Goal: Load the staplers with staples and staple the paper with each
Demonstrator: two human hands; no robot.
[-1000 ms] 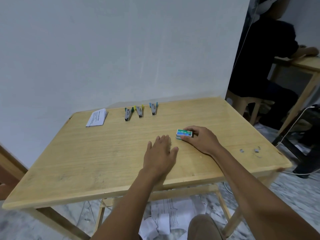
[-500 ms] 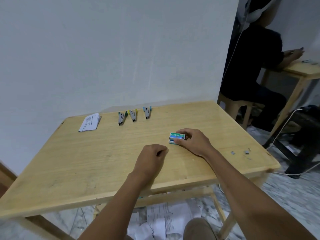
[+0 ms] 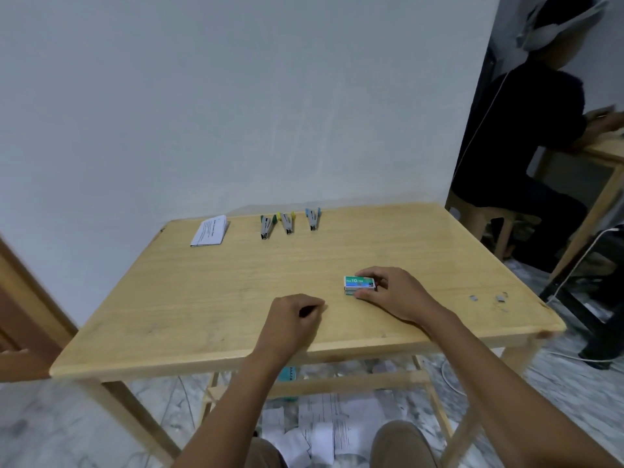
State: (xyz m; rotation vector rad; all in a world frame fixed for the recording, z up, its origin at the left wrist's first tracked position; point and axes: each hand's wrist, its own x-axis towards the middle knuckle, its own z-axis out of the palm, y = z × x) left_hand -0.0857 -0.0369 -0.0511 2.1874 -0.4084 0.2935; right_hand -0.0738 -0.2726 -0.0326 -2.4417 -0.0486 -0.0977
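- We see the right hand (image 3: 395,295) resting on the wooden counter (image 3: 202,298), its grip clamped on the staple box (image 3: 359,284) (thumb on the near edge, fingers over the far edge).
- The left hand (image 3: 292,320) sits just left of the box, apart from it, fingers curled into a loose fist that holds nothing.
- Three staplers lie side by side near the far edge: green stapler (image 3: 265,227), yellow stapler (image 3: 287,222), blue stapler (image 3: 313,219).
- The paper stack (image 3: 210,230) lies left of them, apart.
- A few loose staple strips (image 3: 499,298) lie near the right edge.
- Scattered sheets (image 3: 337,423) cover the floor beneath.
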